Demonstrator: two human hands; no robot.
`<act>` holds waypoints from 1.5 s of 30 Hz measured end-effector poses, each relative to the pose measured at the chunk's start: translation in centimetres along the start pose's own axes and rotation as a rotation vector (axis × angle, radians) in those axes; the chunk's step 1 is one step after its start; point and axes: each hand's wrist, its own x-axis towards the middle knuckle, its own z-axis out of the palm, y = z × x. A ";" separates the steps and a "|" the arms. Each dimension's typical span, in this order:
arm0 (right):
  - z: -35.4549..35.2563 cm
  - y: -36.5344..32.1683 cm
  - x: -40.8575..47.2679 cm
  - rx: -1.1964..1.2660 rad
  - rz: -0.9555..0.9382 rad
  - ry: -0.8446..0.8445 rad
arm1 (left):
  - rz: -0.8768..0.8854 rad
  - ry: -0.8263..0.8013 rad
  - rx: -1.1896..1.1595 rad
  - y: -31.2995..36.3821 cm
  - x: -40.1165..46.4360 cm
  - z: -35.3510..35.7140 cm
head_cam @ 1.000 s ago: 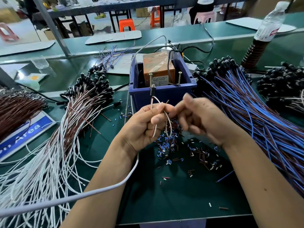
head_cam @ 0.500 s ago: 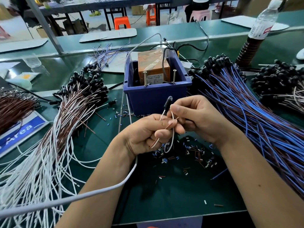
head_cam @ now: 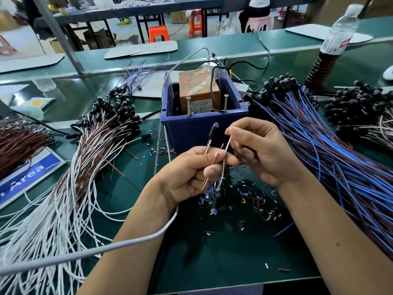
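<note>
A person works at a green table [head_cam: 212,252] heaped with wired lamps. Both hands are raised just in front of a blue bin [head_cam: 191,135].

The left hand [head_cam: 187,177] is curled round the two leads of one small black lamp [head_cam: 213,130], which sticks up above the fingers, tilted to the right. Its brown lead [head_cam: 207,146] and white lead [head_cam: 227,146] loop down below the hand. The right hand [head_cam: 263,154] pinches the upper part of the white lead between thumb and forefinger, close beside the left hand.

Inside the bin sits an orange box [head_cam: 198,86], and two screws [head_cam: 188,105] stand upright at the near rim. The lamp is near them but touches neither.

A big bundle of brown and white wires [head_cam: 89,150] lies to the left, and a bundle of blue wires [head_cam: 319,150] to the right. Short bits of stripped insulation [head_cam: 255,202] litter the table under the hands.

This looks like one piece in the middle of a long batch. The scraps suggest that many ends are already stripped. This lamp seems ready for its leads to meet the screws, a step not yet done. Which bundle is finished cannot be told.
</note>
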 end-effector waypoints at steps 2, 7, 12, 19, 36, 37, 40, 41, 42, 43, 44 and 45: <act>0.2 0.2 0.0 0.024 -0.005 0.012 | 0.003 -0.015 -0.014 0.0 0.0 0.0; 1.1 0.7 0.0 0.079 -0.119 0.053 | 0.018 -0.032 -0.049 0.0 0.0 -0.1; 1.7 1.0 0.0 0.131 -0.089 0.026 | 0.095 -0.024 -0.035 -0.2 0.1 0.1; 1.9 0.9 -0.2 -0.003 0.006 -0.019 | 0.147 0.005 -0.082 -0.2 0.2 -0.1; 1.2 0.4 0.5 -0.014 -0.163 0.198 | 0.297 0.049 -0.229 1.3 -0.6 0.8; 1.3 0.7 0.5 -0.066 -0.181 0.246 | 0.313 0.042 -0.265 1.5 -0.7 0.8; 1.4 1.1 0.5 -0.206 -0.253 0.380 | 0.344 0.045 -0.372 1.9 -1.1 0.7; 1.4 1.2 0.5 -0.279 -0.286 0.427 | 0.351 0.048 -0.399 2.0 -1.3 0.7; 1.4 1.3 0.4 -0.372 -0.324 0.475 | 0.360 0.048 -0.422 2.1 -1.4 0.7; 1.3 1.4 0.3 -0.468 -0.364 0.521 | 0.372 0.049 -0.442 2.1 -1.4 0.6; 1.4 1.5 0.3 -0.543 -0.400 0.559 | 0.390 0.049 -0.456 2.0 -1.5 0.6; 1.4 1.6 0.2 -0.593 -0.430 0.587 | 0.415 0.053 -0.457 2.0 -1.4 0.6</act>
